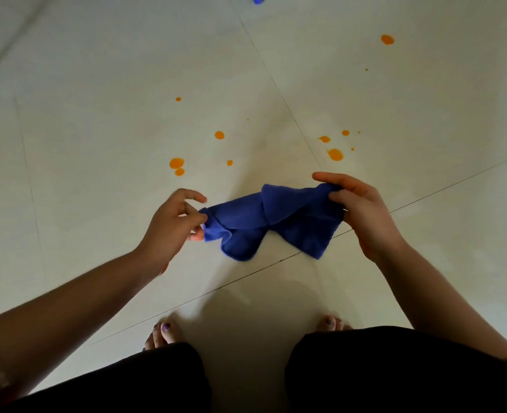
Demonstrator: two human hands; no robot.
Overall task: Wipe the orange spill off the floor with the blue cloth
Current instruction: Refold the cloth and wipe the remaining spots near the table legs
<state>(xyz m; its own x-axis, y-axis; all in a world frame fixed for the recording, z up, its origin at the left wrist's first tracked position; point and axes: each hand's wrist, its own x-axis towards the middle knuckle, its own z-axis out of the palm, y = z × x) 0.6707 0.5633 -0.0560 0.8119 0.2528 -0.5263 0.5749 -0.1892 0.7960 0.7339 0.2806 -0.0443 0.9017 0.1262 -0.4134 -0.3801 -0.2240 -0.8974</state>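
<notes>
Both hands (276, 216) pinch the blue cloth (273, 222) above orange spill (176, 163)

Blue cloth (271, 222), crumpled and partly folded, held off the floor between both hands, stretched left to right. Orange spill (176, 163) is scattered round drops on pale tile floor (97, 114), beyond the cloth, unwiped.

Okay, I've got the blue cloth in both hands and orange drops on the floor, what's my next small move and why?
Probably bunch the blue cloth into a pad and lower it onto the nearest drops. The left hand and right hand hold it stretched between them above the tiles, touching no orange, and the spots lie just beyond the hands.
</notes>
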